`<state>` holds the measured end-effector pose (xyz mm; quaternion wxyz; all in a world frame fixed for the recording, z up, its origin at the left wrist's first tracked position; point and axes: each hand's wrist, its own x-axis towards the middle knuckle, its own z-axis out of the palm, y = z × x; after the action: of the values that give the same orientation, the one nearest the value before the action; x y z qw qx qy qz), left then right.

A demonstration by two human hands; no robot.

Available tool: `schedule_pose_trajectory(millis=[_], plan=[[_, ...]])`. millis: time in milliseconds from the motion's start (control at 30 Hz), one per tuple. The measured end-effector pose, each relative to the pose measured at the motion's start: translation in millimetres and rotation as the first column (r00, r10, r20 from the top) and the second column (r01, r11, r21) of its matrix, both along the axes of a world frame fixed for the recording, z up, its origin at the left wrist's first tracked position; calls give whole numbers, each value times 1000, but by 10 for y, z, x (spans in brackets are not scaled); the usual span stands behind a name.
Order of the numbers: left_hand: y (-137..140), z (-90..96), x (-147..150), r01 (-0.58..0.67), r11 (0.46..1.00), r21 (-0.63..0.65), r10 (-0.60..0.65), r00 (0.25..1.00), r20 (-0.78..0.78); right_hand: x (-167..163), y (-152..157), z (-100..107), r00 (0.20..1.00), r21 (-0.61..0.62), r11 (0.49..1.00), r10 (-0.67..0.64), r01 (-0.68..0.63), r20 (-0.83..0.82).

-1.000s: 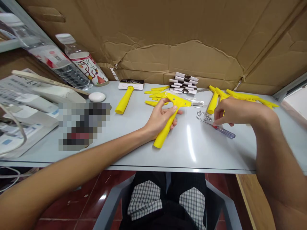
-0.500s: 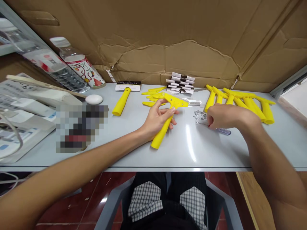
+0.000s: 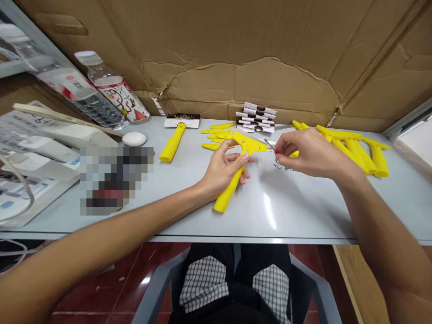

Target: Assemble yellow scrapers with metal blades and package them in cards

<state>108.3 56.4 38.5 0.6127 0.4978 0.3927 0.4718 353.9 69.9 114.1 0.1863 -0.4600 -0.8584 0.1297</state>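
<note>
My left hand is wrapped round a yellow T-shaped scraper, its handle slanting down toward the table's front. Two small screws show in its wide head. Right of that head, my right hand pinches a screwdriver. Only its thin metal shaft shows, pointing up and left, apart from the scraper; my fingers hide the handle. Small loose screws lie on the table just below my right fingers, partly covered.
Yellow scraper handles lie at the right, flat yellow pieces behind my left hand. A stack of folded cards and a carded scraper are at the back. Bottles and a white oval object stand left.
My right hand has lifted the screwdriver off the table and brought it up and left, close to the scraper's head. My left hand stays nearly still with the scraper.
</note>
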Motion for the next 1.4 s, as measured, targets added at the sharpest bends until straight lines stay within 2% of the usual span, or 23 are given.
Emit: schedule_pose_trajectory(millis=[100, 200, 300, 667, 1000, 1233, 1400], plan=[[-2, -21, -6, 10, 1000, 27, -10, 1000, -2, -64, 8, -62, 1000, 158, 987, 6, -2, -26], [-1, -33, -13, 18, 999, 42, -18, 1000, -6, -97, 21, -117, 997, 318, 948, 48, -28, -56], [3, -39, -12, 14, 999, 45, -14, 1000, -4, -110, 24, -145, 991, 382, 924, 81, -35, -106], [8, -49, -9, 1, 999, 54, 0, 1000, -10, -117, 36, -162, 979, 414, 905, 162, -99, -120], [8, -56, -12, 14, 998, 64, -13, 1000, -12, -143, 16, -156, 978, 405, 911, 149, -80, -144], [-8, -26, -7, -13, 997, 82, 17, 998, -58, -162, -41, -115, 979, 435, 896, 157, -84, -134], [-21, -25, -7, -11, 997, 71, 14, 999, -50, -198, -116, -71, 966, 483, 875, 149, -30, -210]])
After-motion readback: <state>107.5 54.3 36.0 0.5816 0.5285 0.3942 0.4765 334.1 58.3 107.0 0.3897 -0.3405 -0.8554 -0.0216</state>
